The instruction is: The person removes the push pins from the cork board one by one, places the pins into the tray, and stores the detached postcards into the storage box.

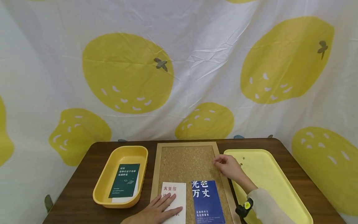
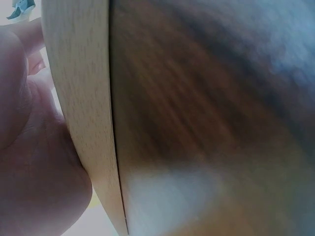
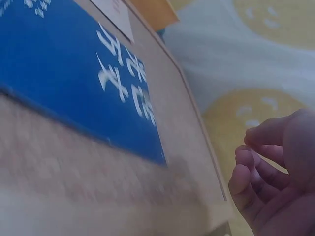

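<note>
My left hand (image 1: 160, 210) rests flat with straight fingers on a white card (image 1: 174, 188) with red writing, on a wood-framed cork board (image 1: 187, 161). To that card's right lies a blue card (image 1: 208, 202) with white characters. Over the board's right frame hovers my right hand (image 1: 227, 166), thumb and fingertips brought close together. In the right wrist view, the right hand (image 3: 270, 172) has bent fingers; whether something tiny sits between the tips cannot be made out. Small brass-coloured tacks (image 1: 241, 164) lie beside it in a pale yellow tray (image 1: 274, 183).
A yellow basket (image 1: 104, 174) on the left holds a dark green card (image 1: 125, 180) over white ones. Brown wooden table (image 1: 81, 186) surrounds the board. Behind it hangs a white curtain (image 1: 195, 77) with yellow fruit print.
</note>
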Motion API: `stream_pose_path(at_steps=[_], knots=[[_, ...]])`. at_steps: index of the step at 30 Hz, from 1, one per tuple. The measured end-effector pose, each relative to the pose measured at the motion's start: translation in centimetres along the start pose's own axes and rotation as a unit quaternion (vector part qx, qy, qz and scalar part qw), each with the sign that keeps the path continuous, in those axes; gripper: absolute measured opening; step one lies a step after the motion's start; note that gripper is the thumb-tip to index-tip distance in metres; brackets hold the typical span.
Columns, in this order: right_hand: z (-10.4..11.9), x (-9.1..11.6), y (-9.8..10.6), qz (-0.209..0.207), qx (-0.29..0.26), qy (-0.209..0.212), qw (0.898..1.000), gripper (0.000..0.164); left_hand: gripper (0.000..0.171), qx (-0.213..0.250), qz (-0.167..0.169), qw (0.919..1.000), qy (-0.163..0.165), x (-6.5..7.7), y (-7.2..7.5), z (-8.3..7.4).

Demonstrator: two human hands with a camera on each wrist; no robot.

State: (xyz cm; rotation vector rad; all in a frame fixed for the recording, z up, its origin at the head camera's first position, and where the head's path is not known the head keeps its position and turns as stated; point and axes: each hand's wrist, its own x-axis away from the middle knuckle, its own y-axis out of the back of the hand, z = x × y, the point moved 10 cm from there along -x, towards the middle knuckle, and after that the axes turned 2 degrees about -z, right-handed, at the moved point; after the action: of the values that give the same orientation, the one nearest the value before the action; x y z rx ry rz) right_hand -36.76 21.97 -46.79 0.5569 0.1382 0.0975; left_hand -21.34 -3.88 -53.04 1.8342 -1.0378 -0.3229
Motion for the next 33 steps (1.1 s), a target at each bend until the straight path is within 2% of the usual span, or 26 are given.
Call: stream_pose_path(at_steps=[12,18,22,28,33], knots=[[2.5,1.2,-4.8,0.066,-0.031,0.023,0.997,0.011,0.078,-0.007,-0.009,0.9999,-0.005,0.1,0.2,0.0],[3.4,1.9,-7.0,0.104,-0.032,0.051,0.993,0.011,0.076,-0.001,-0.011,0.9999,-0.007,0.2,0.3,-0.1],[3.9,2.5,-8.4,0.119,-0.029,0.065,0.99,0.011,0.076,-0.004,-0.01,0.9999,-0.01,0.2,0.3,-0.2],[4.5,3.3,-10.1,0.141,-0.037,0.059,0.987,0.013,0.075,-0.001,-0.01,0.9999,-0.014,0.1,0.2,-0.1],[4.9,3.8,-11.4,0.154,-0.053,0.071,0.984,0.019,0.074,-0.019,-0.018,0.9991,-0.034,0.1,0.3,-0.5]])
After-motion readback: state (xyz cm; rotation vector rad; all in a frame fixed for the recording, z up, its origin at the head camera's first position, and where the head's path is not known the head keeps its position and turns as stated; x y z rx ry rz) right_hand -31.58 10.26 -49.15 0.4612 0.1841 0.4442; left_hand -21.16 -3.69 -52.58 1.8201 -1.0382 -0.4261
